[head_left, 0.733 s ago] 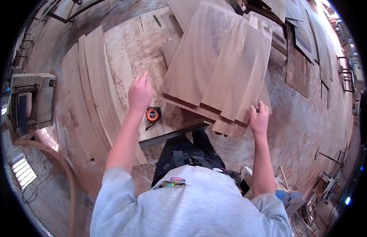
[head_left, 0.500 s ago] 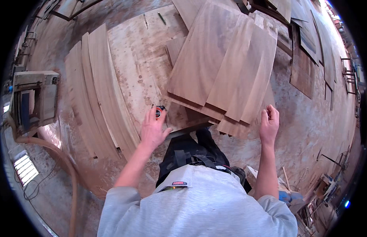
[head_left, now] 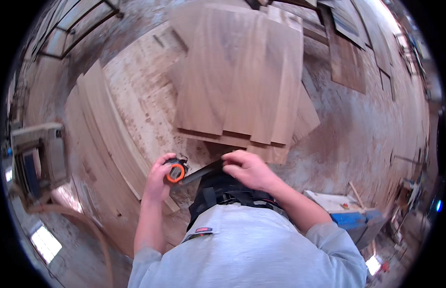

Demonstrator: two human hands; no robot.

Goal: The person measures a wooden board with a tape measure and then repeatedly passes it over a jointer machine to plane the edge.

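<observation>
In my left hand (head_left: 157,178) is a black and orange tape measure (head_left: 176,172), gripped near the front edge of the worktable. My right hand (head_left: 248,170) is at my waist, thumb and fingers drawn together; what they pinch, if anything, I cannot make out. Between the hands runs a dark, narrow strip (head_left: 201,172), blurred, which could be the table's edge or tape blade. Just beyond my right hand lies a stack of wide brown wood panels (head_left: 223,77), overlapping unevenly. Long wooden boards (head_left: 110,134) lie to the left of my left hand.
The pale, stained table top (head_left: 136,86) shows between boards and panels. A wooden cabinet-like unit (head_left: 38,153) and a tan hose (head_left: 83,216) are at left. Dark panels (head_left: 345,60) stand at far right. A blue-edged box (head_left: 350,218) is near my right elbow.
My left hand has closed round the tape measure and moved left and nearer to me. My right hand has come inward from the right beside the panels. The view has shifted.
</observation>
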